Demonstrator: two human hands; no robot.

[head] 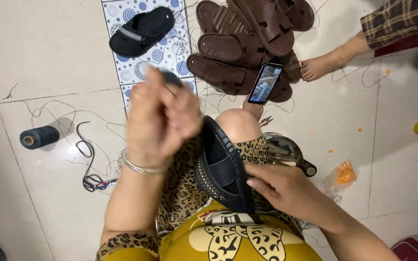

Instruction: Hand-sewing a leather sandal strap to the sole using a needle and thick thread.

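Note:
A black sandal (222, 166) rests on my lap against my raised knee, its stitched edge turned up. My right hand (279, 186) grips the sandal's right side near the sole. My left hand (158, 118) is raised and blurred just left of the sandal, fingers closed as if pinching something small; what it pinches is too blurred to make out. A silver bangle (141, 168) circles my left wrist.
Another black sandal (142, 30) lies on a dotted mat (170, 53). Several brown sandals (247, 43) are piled behind, with a phone (265, 83) propped on them. A dark thread spool (38, 137) and loose thread lie left. Another person's foot (318, 66) is at the right.

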